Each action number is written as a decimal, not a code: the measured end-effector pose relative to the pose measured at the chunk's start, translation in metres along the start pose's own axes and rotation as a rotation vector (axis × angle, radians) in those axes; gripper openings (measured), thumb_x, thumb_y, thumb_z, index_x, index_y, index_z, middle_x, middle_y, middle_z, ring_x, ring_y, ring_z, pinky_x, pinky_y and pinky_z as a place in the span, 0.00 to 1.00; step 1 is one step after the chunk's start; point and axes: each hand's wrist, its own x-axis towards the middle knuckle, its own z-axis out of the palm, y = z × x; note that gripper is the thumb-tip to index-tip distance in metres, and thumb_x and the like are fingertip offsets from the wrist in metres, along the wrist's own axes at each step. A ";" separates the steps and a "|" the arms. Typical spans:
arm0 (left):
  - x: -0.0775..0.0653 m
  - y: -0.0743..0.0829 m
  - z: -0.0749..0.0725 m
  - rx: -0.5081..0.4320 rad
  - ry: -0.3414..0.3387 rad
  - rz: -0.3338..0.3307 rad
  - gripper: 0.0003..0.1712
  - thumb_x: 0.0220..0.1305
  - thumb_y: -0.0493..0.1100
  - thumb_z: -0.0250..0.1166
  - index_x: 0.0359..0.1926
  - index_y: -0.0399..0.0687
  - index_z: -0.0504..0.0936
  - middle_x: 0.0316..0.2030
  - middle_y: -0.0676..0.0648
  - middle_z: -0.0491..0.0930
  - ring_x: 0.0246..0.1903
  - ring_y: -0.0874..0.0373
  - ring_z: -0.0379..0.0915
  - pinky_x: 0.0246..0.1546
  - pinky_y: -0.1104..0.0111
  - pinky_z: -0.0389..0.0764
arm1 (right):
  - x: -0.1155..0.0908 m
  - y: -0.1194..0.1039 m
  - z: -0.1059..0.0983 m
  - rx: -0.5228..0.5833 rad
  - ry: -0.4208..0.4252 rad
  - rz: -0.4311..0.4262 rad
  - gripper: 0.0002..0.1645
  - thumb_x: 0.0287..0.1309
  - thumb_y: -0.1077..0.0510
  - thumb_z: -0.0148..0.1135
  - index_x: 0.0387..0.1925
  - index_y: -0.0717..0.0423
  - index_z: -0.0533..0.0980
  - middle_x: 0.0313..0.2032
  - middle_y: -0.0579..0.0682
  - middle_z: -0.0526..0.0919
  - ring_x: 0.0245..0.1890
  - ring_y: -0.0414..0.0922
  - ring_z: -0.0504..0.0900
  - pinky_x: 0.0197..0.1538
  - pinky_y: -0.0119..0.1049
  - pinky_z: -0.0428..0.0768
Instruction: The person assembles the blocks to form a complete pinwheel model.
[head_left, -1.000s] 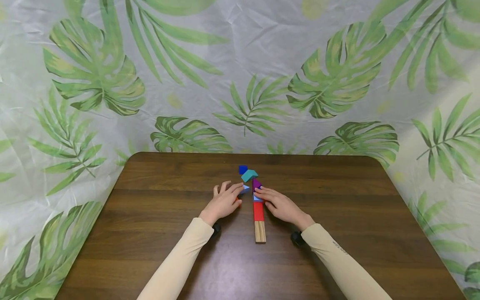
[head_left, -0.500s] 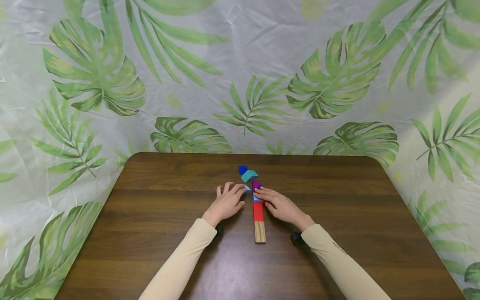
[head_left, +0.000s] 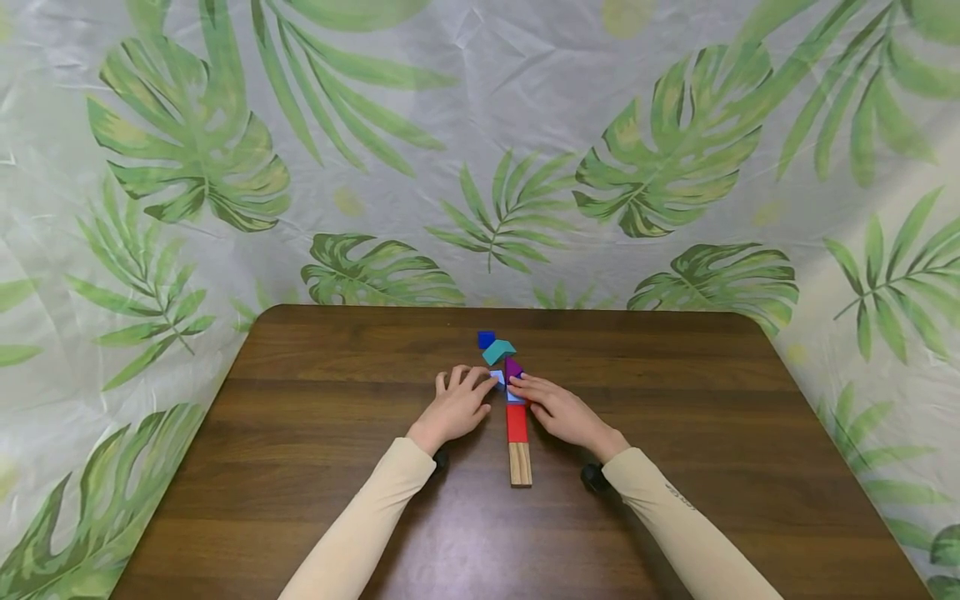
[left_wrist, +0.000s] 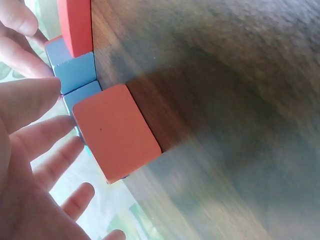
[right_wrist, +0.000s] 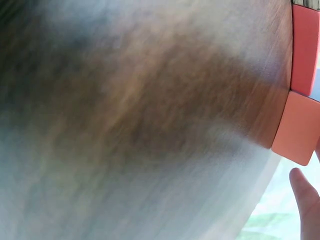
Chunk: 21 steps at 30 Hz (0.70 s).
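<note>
In the head view, my left hand [head_left: 453, 408] touches a light blue block [head_left: 498, 379] with its fingertips, just left of a column of blocks. The left wrist view shows an orange square-faced block [left_wrist: 117, 132] against that blue piece, fingertips at its far edge. My right hand [head_left: 566, 412] rests extended fingers on the column, over a second light blue block [head_left: 515, 397] and the edge of a purple block [head_left: 513, 367]. Another orange face [right_wrist: 299, 127] shows by the right hand's finger in the right wrist view. A red block [head_left: 517, 422] lies nearer me in the column.
A striped wooden block [head_left: 520, 465] forms the near end of the column. Beyond the purple piece lie a teal angled block [head_left: 498, 351] and a dark blue block [head_left: 486, 339]. A brown wooden table [head_left: 315, 400] carries everything, with a leaf-print sheet [head_left: 510, 192] behind.
My left hand has moved right, pushing the light blue block closer to the column; that block has also turned. My right hand has stayed in place.
</note>
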 end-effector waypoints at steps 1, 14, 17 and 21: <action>0.000 0.000 0.000 0.000 -0.002 0.000 0.27 0.70 0.45 0.57 0.68 0.48 0.68 0.65 0.46 0.61 0.64 0.44 0.49 0.58 0.42 0.51 | 0.000 0.000 0.000 0.000 0.000 -0.001 0.26 0.66 0.65 0.52 0.65 0.57 0.69 0.67 0.49 0.65 0.69 0.50 0.59 0.65 0.49 0.60; 0.002 -0.004 0.002 -0.024 -0.031 0.015 0.29 0.70 0.45 0.57 0.70 0.48 0.65 0.69 0.48 0.58 0.67 0.41 0.47 0.57 0.41 0.50 | 0.002 -0.001 -0.002 0.019 0.003 -0.002 0.25 0.65 0.67 0.52 0.64 0.60 0.70 0.66 0.52 0.67 0.68 0.51 0.60 0.65 0.50 0.60; 0.003 -0.006 0.002 -0.036 -0.038 0.013 0.29 0.70 0.45 0.57 0.70 0.48 0.64 0.70 0.49 0.58 0.67 0.41 0.47 0.57 0.40 0.50 | 0.003 -0.001 -0.002 0.016 0.006 0.002 0.25 0.65 0.67 0.52 0.64 0.60 0.70 0.66 0.52 0.67 0.68 0.51 0.60 0.64 0.50 0.60; 0.004 -0.008 0.002 -0.051 -0.048 0.005 0.29 0.70 0.46 0.57 0.70 0.48 0.64 0.70 0.49 0.57 0.68 0.43 0.46 0.58 0.39 0.48 | 0.003 -0.001 -0.002 0.019 0.002 0.009 0.25 0.65 0.66 0.52 0.64 0.59 0.70 0.66 0.51 0.67 0.68 0.51 0.60 0.64 0.50 0.60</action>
